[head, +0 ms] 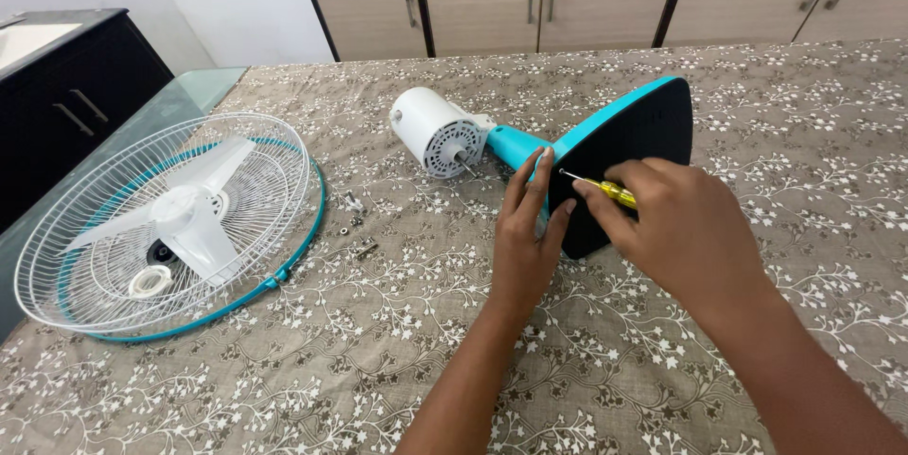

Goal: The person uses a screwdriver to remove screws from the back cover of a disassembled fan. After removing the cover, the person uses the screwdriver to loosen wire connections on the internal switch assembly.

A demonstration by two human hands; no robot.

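**Hands on upturned fan base**

Right hand (681,218) pinches a yellow-handled screwdriver (605,190), tip against the black underside of the teal fan base (653,124). Left hand (525,233) braces the base's near edge, fingers spread against it, clasping nothing. White motor housing (435,129) lies just beyond. Loose screws (357,223) rest on the patterned tablecloth (378,360), near the white fan guard (161,218).

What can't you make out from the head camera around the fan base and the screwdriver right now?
- Screwdriver handle: head view, mostly covered by the right hand; only the yellow front and the shaft show.
- Screw at the tip: too small to tell on the black underside of the base.
- Base's lower edge: hidden behind the left hand.
- Small hardware on the cloth: too small to identify.
- Cabinet top: cut off by the upper edge.
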